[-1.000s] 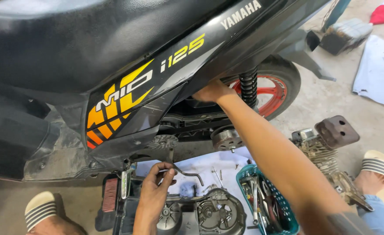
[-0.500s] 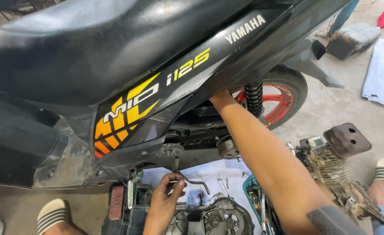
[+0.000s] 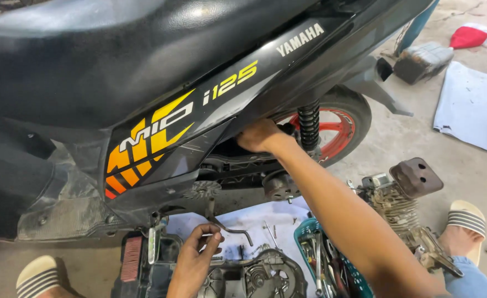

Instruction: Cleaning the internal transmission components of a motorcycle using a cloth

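A black scooter filled the far half of the view, its side panel marked with yellow and orange graphics. The right hand reached up under the panel's lower edge, just left of the black shock spring, with its fingers curled against the underside of the bodywork; whether they gripped anything there could not be told, as the fingertips were hidden. Behind the spring stood the rear wheel with its red rim.

The left hand was low and near, below the scooter's belly, its fingers closed around a thin bent metal rod. The rod ran from the fingers to the right and hooked down at its far end, over a pale sheet spread on the floor. Just near of the hand lay a dark engine casing, and to its left a box-like part with a reddish ribbed face.

Right of the casing sat a teal basket holding tools, partly covered by the right forearm. Farther right lay a loose engine block with fins and a brown plate on top. A striped sandal showed at the right edge and another at the near left. A blue cloth lay on the concrete at the far right.
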